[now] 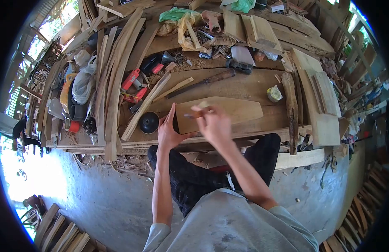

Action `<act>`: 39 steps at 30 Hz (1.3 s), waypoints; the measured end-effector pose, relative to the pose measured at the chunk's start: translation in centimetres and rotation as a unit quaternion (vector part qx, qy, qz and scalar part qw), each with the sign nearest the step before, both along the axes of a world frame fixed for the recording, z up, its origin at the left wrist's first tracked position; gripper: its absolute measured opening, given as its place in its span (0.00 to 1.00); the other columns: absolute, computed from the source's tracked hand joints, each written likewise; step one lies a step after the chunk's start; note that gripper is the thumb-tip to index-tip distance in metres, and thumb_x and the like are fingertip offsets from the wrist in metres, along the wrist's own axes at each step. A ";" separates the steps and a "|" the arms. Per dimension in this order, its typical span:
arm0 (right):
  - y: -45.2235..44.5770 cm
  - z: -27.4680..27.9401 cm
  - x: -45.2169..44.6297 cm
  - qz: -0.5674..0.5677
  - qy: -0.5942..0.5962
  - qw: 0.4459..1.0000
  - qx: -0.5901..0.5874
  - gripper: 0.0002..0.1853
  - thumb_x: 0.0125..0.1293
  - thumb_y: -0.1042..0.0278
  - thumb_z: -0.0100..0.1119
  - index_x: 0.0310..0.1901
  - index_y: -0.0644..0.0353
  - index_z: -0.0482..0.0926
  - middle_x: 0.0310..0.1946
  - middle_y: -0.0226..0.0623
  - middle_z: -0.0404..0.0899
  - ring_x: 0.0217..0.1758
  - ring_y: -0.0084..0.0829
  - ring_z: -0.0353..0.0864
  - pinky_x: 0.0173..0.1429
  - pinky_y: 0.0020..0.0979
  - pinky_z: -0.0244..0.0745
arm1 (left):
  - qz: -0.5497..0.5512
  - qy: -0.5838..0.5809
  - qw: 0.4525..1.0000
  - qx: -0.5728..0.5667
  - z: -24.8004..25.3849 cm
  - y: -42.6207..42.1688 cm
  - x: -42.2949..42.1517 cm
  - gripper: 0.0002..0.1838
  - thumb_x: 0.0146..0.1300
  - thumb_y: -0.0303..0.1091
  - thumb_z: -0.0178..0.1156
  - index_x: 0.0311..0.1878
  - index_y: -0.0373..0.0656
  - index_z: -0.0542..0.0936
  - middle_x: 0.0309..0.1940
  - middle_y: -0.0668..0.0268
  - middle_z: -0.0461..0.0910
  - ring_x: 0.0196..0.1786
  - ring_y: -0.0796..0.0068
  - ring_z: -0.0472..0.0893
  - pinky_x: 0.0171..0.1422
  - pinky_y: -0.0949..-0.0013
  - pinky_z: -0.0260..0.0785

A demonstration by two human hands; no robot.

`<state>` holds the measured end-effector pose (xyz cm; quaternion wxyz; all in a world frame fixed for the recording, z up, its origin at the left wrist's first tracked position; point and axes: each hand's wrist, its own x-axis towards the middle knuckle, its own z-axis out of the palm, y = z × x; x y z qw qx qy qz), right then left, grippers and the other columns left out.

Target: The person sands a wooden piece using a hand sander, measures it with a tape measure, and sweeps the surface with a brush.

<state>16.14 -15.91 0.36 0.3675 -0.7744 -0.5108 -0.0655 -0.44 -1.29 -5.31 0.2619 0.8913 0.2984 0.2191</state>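
Note:
A pale, flat wooden board (240, 110) with a tapered right end lies on the workbench in front of me. My left hand (170, 131) braces its left end, fingers stretched up along that end and the thumb along the near edge. Over the board's left part, my right hand (214, 126) is closed on a slim tool (196, 114) with a brownish handle and a small greyish tip pointing left. Motion blurs this hand, so the tool's kind is unclear. Just left of my left hand sits a round black bowl (149, 122).
Behind the board lies a long tool with a wooden handle (219, 76). Wood strips (146, 107) and red-and-black tools (133, 86) are at left. A tape roll (274, 94) and rough stick (290, 111) stand right. Plastic bags (82, 86) and planks (316, 92) crowd the sides.

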 end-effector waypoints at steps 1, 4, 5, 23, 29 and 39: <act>1.1 -0.2 -2.2 0.037 0.040 0.998 0.023 0.14 0.72 0.64 0.68 0.56 0.45 0.93 0.45 0.39 0.89 0.52 0.42 0.90 0.46 0.46 0.88 | -0.005 0.007 1.000 0.002 -1.0 0.4 -0.1 0.78 0.38 0.57 0.91 0.92 0.49 0.58 0.74 0.55 0.84 0.72 0.47 0.83 0.82 0.49 0.68; 2.4 -0.2 -4.5 0.099 0.027 0.993 0.053 0.10 0.74 0.61 0.67 0.51 0.49 0.93 0.42 0.39 0.89 0.46 0.43 0.91 0.44 0.46 0.88 | -0.023 -0.040 0.986 0.162 -3.1 1.4 0.3 0.79 0.36 0.55 0.92 0.93 0.51 0.57 0.72 0.55 0.85 0.71 0.48 0.83 0.82 0.49 0.68; 2.5 -0.6 -4.2 0.102 0.051 0.993 0.010 0.10 0.76 0.60 0.67 0.53 0.47 0.93 0.41 0.40 0.88 0.40 0.44 0.90 0.43 0.46 0.87 | -0.012 0.001 0.998 -0.063 -3.3 1.4 -0.3 0.80 0.35 0.56 0.92 0.93 0.51 0.56 0.74 0.55 0.83 0.72 0.48 0.82 0.82 0.50 0.68; -3.0 0.0 3.2 -0.018 0.012 0.999 -0.029 0.17 0.75 0.67 0.67 0.62 0.40 0.90 0.45 0.38 0.88 0.53 0.46 0.87 0.54 0.47 0.87 | 0.016 0.004 1.000 0.002 1.6 -1.0 0.6 0.79 0.38 0.62 0.92 0.92 0.48 0.58 0.74 0.57 0.84 0.72 0.46 0.83 0.84 0.49 0.65; -3.5 0.0 2.9 0.091 0.071 0.991 -0.070 0.12 0.81 0.61 0.64 0.58 0.47 0.91 0.44 0.42 0.90 0.47 0.46 0.89 0.51 0.46 0.86 | 0.013 0.025 0.999 -0.015 1.4 -0.9 0.5 0.81 0.37 0.62 0.92 0.93 0.48 0.55 0.75 0.57 0.83 0.74 0.46 0.81 0.84 0.49 0.64; -7.8 -2.3 11.9 -0.206 -0.146 0.967 0.031 0.14 0.81 0.59 0.65 0.62 0.48 0.90 0.43 0.42 0.86 0.47 0.49 0.87 0.50 0.50 0.83 | 0.007 0.008 0.999 -0.031 2.0 -0.9 0.5 0.76 0.39 0.59 0.91 0.91 0.48 0.58 0.77 0.55 0.81 0.75 0.45 0.79 0.84 0.50 0.67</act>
